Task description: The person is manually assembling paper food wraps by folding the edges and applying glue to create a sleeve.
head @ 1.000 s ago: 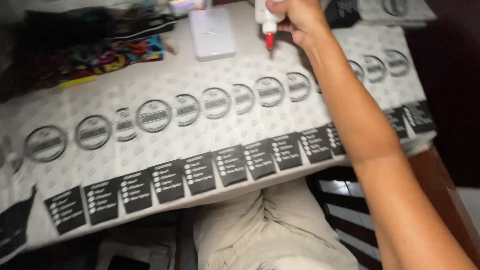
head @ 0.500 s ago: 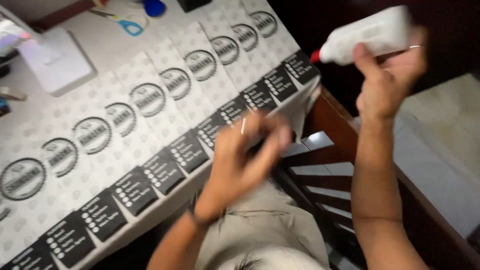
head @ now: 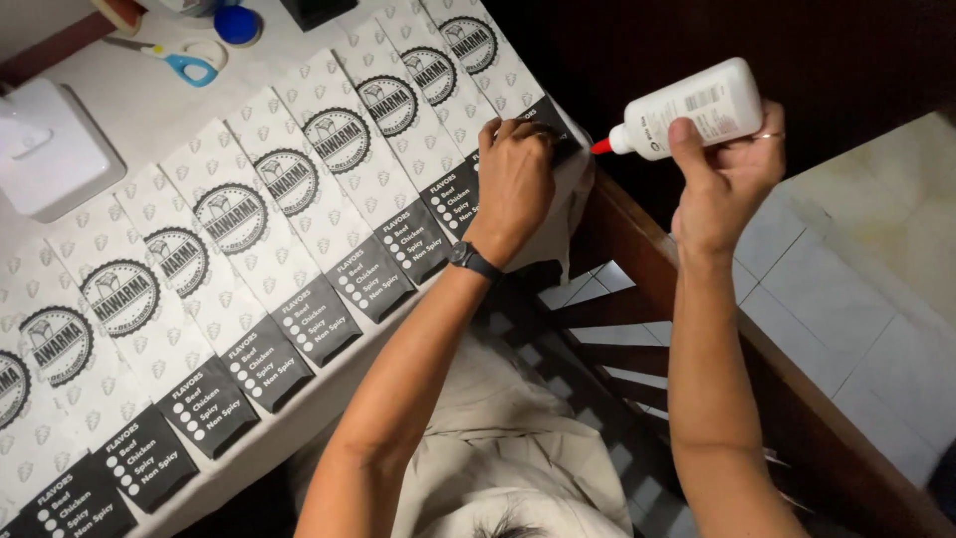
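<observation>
My right hand (head: 725, 169) grips a white glue bottle (head: 692, 108) tipped sideways, its red nozzle pointing left toward the table's corner. My left hand (head: 515, 179), with a black band on the wrist, presses down on the near end of the last printed paper sleeve (head: 478, 60) in a long overlapping row. The sleeves (head: 249, 229) are white with a round black emblem and a black strip at the near end. The nozzle tip hangs just right of my left fingers, apart from the paper.
A white box (head: 50, 149) sits on the table at the left. Blue-handled scissors (head: 184, 62) and a blue cap (head: 237, 24) lie at the far edge. A dark wooden chair (head: 637, 349) stands below the table's corner, over a tiled floor (head: 876, 299).
The view swung right along the row. My right hand carried the glue bottle from the far table edge out past the corner, and my left hand came down onto the end sleeve.
</observation>
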